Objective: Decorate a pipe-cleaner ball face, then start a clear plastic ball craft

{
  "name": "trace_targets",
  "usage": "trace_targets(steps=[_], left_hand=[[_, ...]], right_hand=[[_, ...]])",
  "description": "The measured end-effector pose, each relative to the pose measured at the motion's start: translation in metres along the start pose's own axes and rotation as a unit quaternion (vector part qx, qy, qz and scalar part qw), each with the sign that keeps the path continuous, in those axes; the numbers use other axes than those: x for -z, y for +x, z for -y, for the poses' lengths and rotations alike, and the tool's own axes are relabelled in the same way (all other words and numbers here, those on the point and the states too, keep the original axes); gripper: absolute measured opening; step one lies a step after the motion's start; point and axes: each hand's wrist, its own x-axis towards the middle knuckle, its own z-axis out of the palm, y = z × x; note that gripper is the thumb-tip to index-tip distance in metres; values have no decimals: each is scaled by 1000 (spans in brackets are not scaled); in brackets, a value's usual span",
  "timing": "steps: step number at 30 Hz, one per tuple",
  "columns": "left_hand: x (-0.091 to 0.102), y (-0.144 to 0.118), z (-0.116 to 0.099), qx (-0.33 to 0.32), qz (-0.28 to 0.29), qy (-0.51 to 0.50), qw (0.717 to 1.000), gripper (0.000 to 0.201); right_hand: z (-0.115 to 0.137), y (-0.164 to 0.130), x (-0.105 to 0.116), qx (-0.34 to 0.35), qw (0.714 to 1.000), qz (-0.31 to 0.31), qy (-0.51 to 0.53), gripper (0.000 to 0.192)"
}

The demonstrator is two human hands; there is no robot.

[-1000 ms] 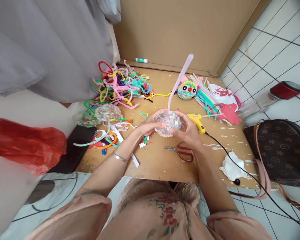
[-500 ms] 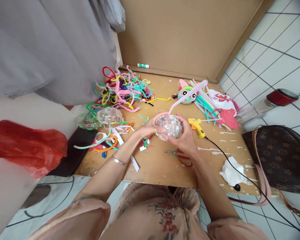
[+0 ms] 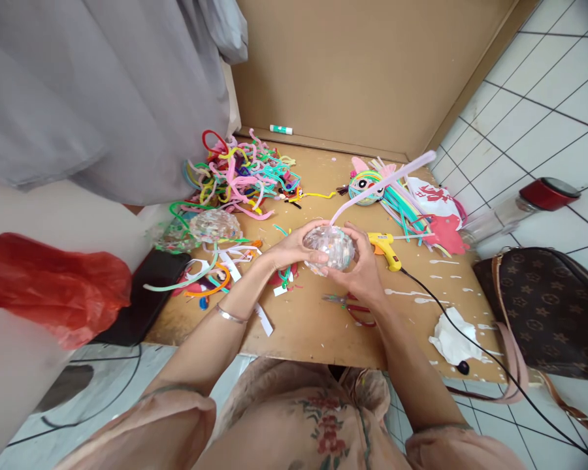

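Between both hands I hold a clear, bumpy plastic ball [image 3: 337, 247] with pale coloured bits showing in it, above the table. My left hand [image 3: 296, 247] is closed on its left side, the thumb laid across the front. Around the right side curl the fingers of my right hand [image 3: 362, 267]. A long pale pink pipe cleaner [image 3: 387, 181] rises from the top of the ball and slants up to the right. Just right of my right hand lies a yellow glue gun [image 3: 385, 249]. Red-handled scissors [image 3: 357, 310] rest below it, partly behind my right wrist.
A heap of coloured pipe cleaners [image 3: 240, 173] lies back left, with another clear bumpy piece [image 3: 215, 226] before it. A decorated big-eyed figure [image 3: 365, 188], a jar with a red lid [image 3: 543, 194], white tissue [image 3: 455, 336] and a brown bag [image 3: 543, 307] are on the right. The glue gun's black cord [image 3: 451, 316] crosses the table.
The pipe cleaner's free end has swung to the right and slightly up, leaning lower over the decorated figure. Both hands keep their hold on the ball, nearly still.
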Motion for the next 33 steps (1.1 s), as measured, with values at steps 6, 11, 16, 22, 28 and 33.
trace_targets(steps=[6,11,16,22,28,33], left_hand=[[-5,0,-3,3,-35,20,999,106],[-5,1,-1,-2,-34,17,999,102],[-7,1,-3,7,-49,19,999,100],[-8,1,-3,8,-58,21,998,93],[-7,0,-5,9,-59,11,998,89],[-6,-1,-6,0,-62,23,998,88]], right_hand=[[2,-1,-1,-6,1000,-7,-7,74],[-2,0,0,-13,1000,-1,5,81],[-5,1,1,-11,1000,3,6,82],[-6,2,-1,4,1000,6,-3,82],[-5,2,-3,31,998,20,-60,85],[-1,-1,-1,87,990,37,-104,82]])
